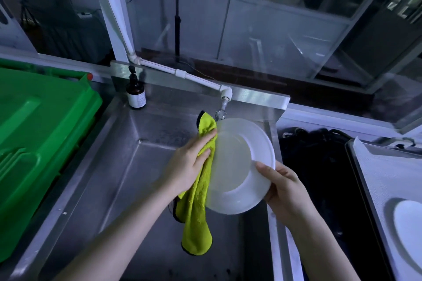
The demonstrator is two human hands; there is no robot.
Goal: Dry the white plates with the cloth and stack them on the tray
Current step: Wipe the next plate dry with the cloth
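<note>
Head view. The white plate (237, 164) is held tilted in the air over the steel sink (109, 189), close to the sink's right edge and just below the tap (222, 110). The right hand (283, 187) grips the plate's lower right rim, thumb on the upper face and fingers curled beneath. The left hand (189, 162) lies with fingers straight, pressing the yellow-green cloth (197, 207) against the plate's left rim; its thumb is hidden. The rest of the cloth hangs down into the sink. At the right edge, well apart, a second white plate (408, 223) lies flat on the tray (370, 178). A brown bottle (136, 93) stands at the sink's back left corner, beside a green bin (34, 132).
</note>
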